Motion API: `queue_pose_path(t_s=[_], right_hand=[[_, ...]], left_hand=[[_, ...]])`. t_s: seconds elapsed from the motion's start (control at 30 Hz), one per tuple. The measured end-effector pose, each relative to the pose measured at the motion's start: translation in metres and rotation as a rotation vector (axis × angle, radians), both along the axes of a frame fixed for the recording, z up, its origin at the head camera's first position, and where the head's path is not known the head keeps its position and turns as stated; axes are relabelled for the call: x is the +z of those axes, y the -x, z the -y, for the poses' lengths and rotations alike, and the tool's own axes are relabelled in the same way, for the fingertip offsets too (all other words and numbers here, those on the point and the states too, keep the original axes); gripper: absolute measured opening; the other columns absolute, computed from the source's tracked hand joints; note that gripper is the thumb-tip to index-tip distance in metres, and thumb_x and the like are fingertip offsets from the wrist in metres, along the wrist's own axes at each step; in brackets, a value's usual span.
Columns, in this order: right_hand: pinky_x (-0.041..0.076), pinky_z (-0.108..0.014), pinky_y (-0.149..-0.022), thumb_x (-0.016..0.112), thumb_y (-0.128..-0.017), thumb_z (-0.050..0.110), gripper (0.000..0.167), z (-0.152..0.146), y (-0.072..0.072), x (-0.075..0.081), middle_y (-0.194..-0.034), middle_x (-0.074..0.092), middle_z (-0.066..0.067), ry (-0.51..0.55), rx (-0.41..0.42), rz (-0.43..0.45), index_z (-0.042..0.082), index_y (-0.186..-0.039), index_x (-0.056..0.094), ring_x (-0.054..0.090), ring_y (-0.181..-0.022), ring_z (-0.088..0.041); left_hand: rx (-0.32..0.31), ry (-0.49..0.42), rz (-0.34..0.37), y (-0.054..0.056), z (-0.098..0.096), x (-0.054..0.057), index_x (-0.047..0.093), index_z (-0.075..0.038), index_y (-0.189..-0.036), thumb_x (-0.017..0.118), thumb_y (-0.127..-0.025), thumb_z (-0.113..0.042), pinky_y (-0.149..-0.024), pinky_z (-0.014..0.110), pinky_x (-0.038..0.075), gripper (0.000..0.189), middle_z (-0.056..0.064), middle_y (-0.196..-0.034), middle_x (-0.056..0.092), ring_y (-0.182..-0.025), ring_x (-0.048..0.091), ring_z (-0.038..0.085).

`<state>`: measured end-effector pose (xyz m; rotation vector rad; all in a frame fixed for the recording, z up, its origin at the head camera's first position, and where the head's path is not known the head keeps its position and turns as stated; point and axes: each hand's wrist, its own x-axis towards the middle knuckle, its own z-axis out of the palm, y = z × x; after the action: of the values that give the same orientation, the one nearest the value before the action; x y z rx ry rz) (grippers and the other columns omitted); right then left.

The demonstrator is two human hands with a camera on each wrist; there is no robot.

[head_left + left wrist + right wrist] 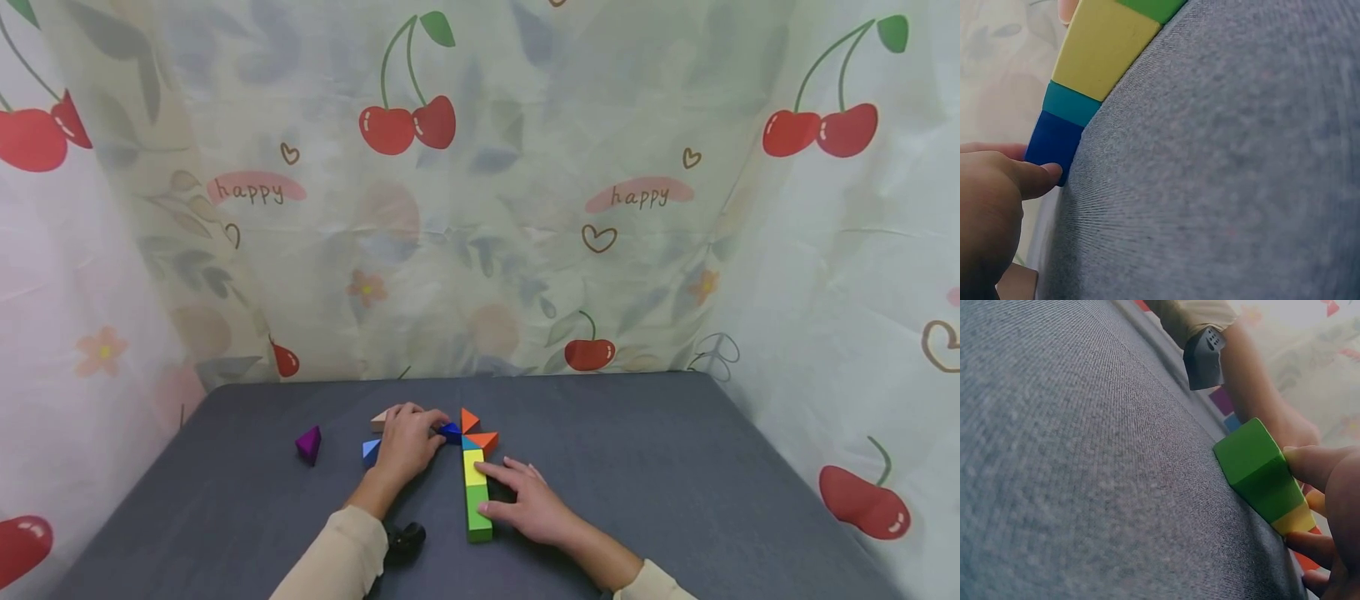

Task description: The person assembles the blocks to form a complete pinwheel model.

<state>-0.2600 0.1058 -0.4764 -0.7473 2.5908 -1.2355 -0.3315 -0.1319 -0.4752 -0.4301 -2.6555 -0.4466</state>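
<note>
Dark-blue triangular block [451, 432], pinched in my left hand [409, 440], could, if I push hard, shift the teal triangle [1071, 104] beyond the yellow block [474, 470], which my spread right hand [528, 505] touches.

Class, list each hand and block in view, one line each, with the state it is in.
Left hand, pinching the dark blue block
Right hand, touching the yellow block and green block
Dark blue block, held against the teal block
Teal block, touching the yellow block
Yellow block, touched
Green block, touched
Orange blocks, not held
Purple block, lying apart
Light blue block, not held
Beige block, partly hidden
</note>
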Motion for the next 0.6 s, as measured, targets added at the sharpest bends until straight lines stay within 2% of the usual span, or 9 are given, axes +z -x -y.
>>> queue_pose_path(t_s=[0.23,0.6], right_hand=[[0.008,-0.064,-0.109,0.068,-0.089,0.043,0.056,-0.0005,-0.0002,0.001,-0.143,0.05,-0.008,-0.001,-0.002,0.004,0.024,-0.14,0.055,0.03,-0.139,-0.039],[0.009,-0.065,-0.109,0.068,-0.09,0.042,0.054,-0.0011,-0.0011,-0.0001,-0.142,0.05,-0.01,0.007,-0.004,0.011,0.025,-0.14,0.055,0.03,-0.139,-0.039]], left_hand=[[0.011,-0.012,0.006,0.0022,-0.0021,-0.0025,0.075,-0.025,-0.102,0.081,-0.082,-0.023,-0.102,0.049,0.033,0.022,-0.007,-0.09,0.069,-0.098,0.056,0.021],[0.008,-0.03,0.009,0.0033,-0.0063,0.0004,0.076,-0.024,-0.103,0.08,-0.082,-0.02,-0.103,0.05,0.032,0.022,-0.005,-0.094,0.07,-0.098,0.056,0.021]])
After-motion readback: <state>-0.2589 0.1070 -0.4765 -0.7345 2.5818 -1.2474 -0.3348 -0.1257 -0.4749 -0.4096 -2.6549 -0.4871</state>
